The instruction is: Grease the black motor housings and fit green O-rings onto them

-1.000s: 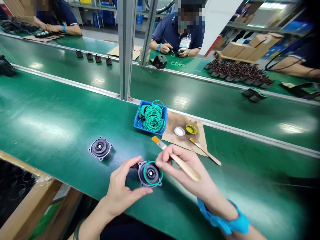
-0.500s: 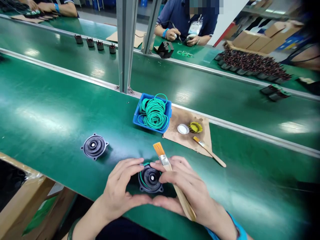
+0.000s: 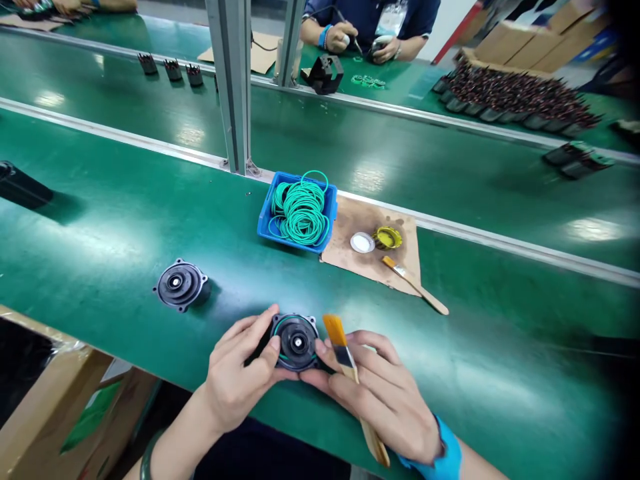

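Where the housing (image 3: 299,344) sits: lower centre of the frame, face up, between both hands.
Green ring (image 3: 289,365): around the housing's raised centre; judged step, seating it.
Left hand (image 3: 233,383): grasping housing's left side.
Right hand (image 3: 387,393): brush (image 3: 343,355) clasped, fingertip at housing's right edge.
Next move: probably needs even pressure around the ring.

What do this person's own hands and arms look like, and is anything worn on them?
Both the left hand and the right hand are bare, with no gloves and no rings that I can see. No sleeves show on the forearms. The left wrist has a thin, dark green bangle; the right has a wide, bright blue band. I see no cables or markings on either arm.
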A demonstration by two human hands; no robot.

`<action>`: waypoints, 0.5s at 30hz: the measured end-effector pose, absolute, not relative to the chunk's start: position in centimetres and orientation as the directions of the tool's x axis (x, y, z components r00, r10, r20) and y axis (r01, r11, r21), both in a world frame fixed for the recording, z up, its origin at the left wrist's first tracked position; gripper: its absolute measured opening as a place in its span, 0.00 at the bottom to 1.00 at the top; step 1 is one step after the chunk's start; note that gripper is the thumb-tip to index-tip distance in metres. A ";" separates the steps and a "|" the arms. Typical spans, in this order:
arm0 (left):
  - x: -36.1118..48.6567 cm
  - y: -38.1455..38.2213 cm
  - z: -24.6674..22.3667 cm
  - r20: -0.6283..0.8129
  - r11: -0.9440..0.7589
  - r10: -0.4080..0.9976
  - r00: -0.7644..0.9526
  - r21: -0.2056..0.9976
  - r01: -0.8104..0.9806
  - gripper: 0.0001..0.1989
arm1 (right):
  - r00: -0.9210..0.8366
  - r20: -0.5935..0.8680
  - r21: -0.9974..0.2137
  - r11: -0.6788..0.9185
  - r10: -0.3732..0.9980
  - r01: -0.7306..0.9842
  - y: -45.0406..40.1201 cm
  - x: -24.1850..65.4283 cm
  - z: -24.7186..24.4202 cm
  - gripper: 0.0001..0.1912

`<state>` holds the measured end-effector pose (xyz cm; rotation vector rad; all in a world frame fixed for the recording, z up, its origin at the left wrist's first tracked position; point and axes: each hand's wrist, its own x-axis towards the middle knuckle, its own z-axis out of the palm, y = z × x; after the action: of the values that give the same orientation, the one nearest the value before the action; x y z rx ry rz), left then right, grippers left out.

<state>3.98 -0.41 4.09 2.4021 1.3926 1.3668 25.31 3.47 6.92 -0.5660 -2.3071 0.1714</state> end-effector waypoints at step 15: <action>4.3 -1.0 3.8 0.740 -0.634 0.633 0.227 0.328 0.700 0.11 | -0.621 0.769 -0.066 0.986 0.148 0.153 3.9 24.4 5.1 0.17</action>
<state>4.28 -0.97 3.84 2.5178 1.3708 1.4568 24.42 3.89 5.14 -0.2090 -2.2497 -0.0076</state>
